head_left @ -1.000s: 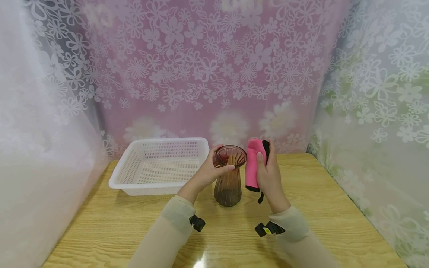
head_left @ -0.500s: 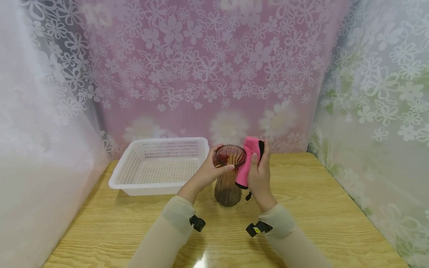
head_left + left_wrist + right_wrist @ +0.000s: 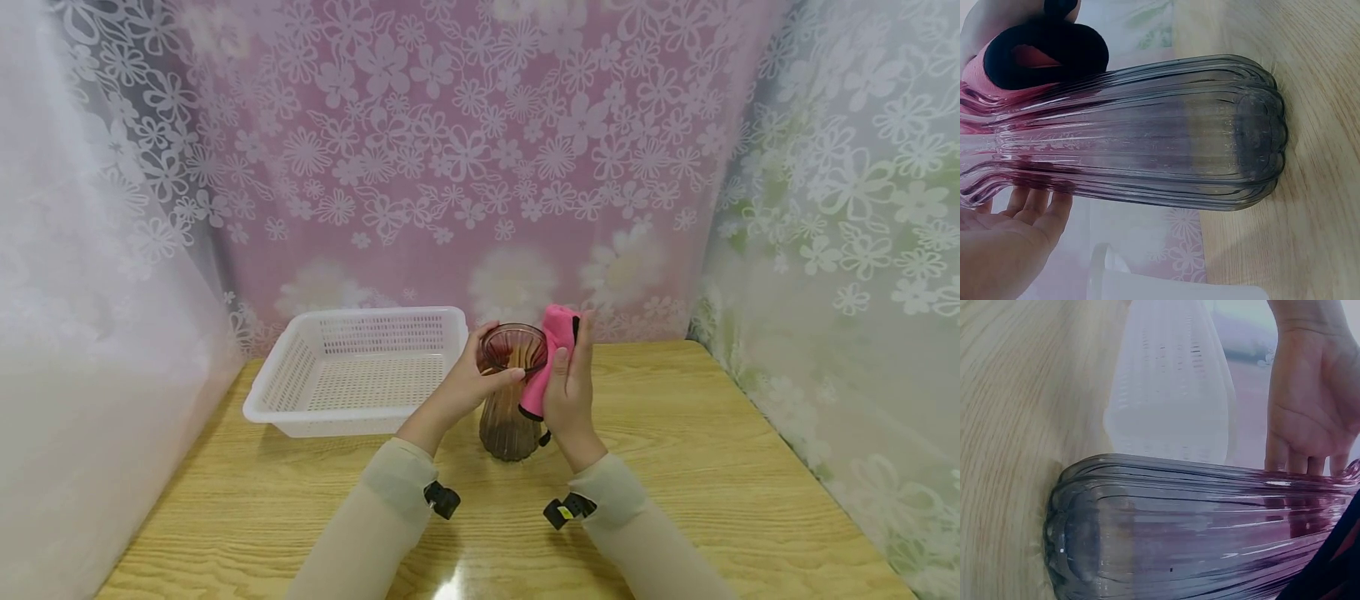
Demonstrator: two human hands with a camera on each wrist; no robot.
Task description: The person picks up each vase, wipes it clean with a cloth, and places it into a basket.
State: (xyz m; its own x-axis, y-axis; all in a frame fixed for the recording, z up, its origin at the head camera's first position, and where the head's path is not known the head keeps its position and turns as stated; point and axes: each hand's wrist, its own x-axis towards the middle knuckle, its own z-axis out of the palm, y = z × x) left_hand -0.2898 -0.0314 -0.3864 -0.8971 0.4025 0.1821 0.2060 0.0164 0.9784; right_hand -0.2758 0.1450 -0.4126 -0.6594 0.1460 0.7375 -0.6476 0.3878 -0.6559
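A ribbed glass vase (image 3: 510, 432), reddish at the rim and smoky grey at the base, stands upright on the table. My left hand (image 3: 467, 382) grips its neck, with the thumb across the front just under the rim. On the vase's right side, my right hand (image 3: 572, 400) holds a rolled pink cloth (image 3: 557, 327) with black edging against the upper glass. A short black cord dangles below the cloth. In the left wrist view the cloth's black-edged end (image 3: 1088, 53) forms a loop beside the vase. Left fingers show through the glass in the right wrist view.
A white perforated plastic basket (image 3: 337, 427) stands on the wooden table (image 3: 720, 467) to the left of the vase, close behind my left hand. Flowered curtains (image 3: 480, 150) hang at the back and on both sides.
My right hand has moved left with the pink cloth, from beside the vase to against its side, and the cloth has tilted. My left hand and the vase have stayed in place.
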